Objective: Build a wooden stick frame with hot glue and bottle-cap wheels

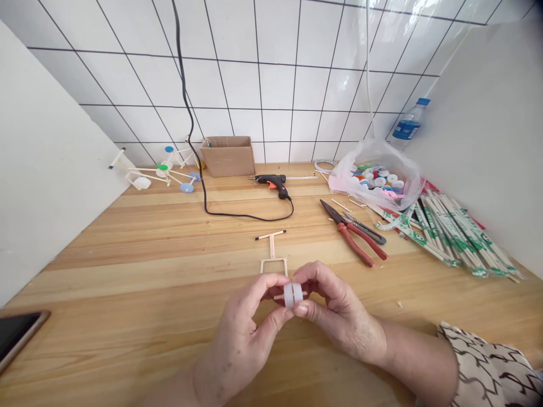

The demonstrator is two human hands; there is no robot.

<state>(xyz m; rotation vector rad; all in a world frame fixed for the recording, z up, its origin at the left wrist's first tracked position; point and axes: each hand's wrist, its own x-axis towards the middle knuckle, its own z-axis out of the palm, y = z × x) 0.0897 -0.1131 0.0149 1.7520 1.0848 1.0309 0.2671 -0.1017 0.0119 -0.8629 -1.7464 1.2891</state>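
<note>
Two white bottle caps [293, 295] sit side by side on a thin wooden stick [279, 297], which pokes out at both ends. My left hand [250, 333] pinches the caps from the left between thumb and fingers. From the right, my right hand [339, 311] grips them the same way, its thumb at the lower edge. Just beyond my fingers lies a small frame of glued wooden sticks [272, 249] with a black-tipped crossbar; its near end is hidden behind my hands.
A glue gun [271, 182] with a black cord lies behind. Red-handled pliers [354, 234] and snips [369, 229] lie right, near a bag of bottle caps [377, 181] and wrapped chopsticks [462, 232]. A cardboard box [229, 156], stick models [163, 169] and a phone [19, 336] are left.
</note>
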